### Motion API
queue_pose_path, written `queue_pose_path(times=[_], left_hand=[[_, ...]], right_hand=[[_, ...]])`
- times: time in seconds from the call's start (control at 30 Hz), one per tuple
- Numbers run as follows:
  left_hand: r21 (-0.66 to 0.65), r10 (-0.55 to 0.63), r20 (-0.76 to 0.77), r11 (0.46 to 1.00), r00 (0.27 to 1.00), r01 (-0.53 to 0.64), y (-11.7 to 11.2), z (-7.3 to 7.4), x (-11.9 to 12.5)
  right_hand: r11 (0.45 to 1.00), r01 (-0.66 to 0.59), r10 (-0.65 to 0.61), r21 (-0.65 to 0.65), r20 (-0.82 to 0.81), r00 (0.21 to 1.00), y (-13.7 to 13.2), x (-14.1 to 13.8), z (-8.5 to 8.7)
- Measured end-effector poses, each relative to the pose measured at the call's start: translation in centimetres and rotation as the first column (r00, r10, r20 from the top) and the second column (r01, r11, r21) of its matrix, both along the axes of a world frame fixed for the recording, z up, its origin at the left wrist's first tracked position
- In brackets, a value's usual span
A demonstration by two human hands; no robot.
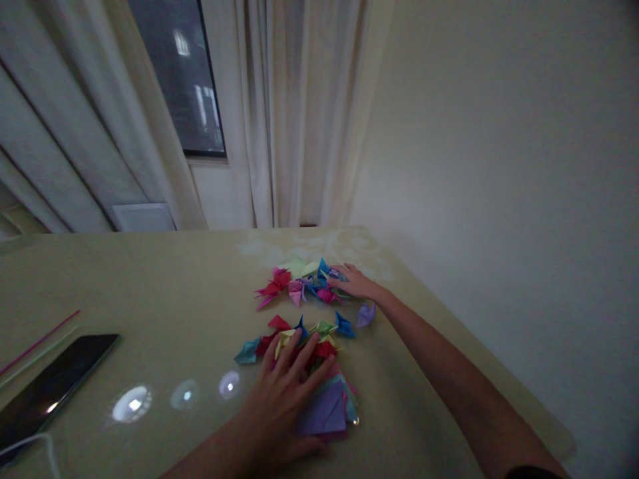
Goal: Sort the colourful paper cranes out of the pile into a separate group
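Note:
My left hand [285, 392] lies flat with fingers spread on a stack of coloured paper squares [327, 411], its fingertips among a near cluster of folded paper figures [299, 336]. My right hand [353, 281] reaches far across the table and rests, fingers stretched out, on a farther cluster of folded paper figures [299, 285] in pink, blue and green. A small purple folded piece [366, 314] lies just beside my right wrist.
The table [150, 286] has a pale yellow-green top. A dark tablet or phone [50, 386] lies at the near left with a white cable [40, 446]. Two thin sticks [37, 346], pink and green, lie beside it. Curtains and a window stand behind; a wall is on the right.

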State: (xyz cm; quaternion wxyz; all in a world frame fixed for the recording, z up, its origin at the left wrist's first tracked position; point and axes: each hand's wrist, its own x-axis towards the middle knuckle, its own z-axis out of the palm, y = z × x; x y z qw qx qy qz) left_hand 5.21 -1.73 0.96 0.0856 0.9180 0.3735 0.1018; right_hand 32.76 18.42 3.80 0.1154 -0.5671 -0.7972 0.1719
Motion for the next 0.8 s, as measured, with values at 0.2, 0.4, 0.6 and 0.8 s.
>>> queue_pose_path(times=[0.2,0.4,0.6,0.8], left_hand=[[-0.003,0.071,-0.005,0.997,0.997,-0.071,3.9,0.1,4.2],[-0.030,0.060,0.297,0.998,0.953,-0.053,7.2,3.6,3.2],[-0.157,0.292,0.412,0.956,0.863,-0.248,11.1,3.7,-4.4],[-0.215,0.459,0.133,0.879,0.879,-0.426,11.7,-0.3,-6.0]], right_hand=[[0.955,-0.295,0.292,-0.002,-0.131,0.947,0.2,-6.0,-0.7],[0.902,-0.432,0.424,0.022,-0.241,0.873,-2.1,-3.7,1.7],[0.955,-0.296,0.287,-0.027,-0.176,0.942,-6.0,3.9,2.6],[0.970,-0.225,0.224,-0.091,-0.030,0.974,-8.2,1.6,-2.3]])
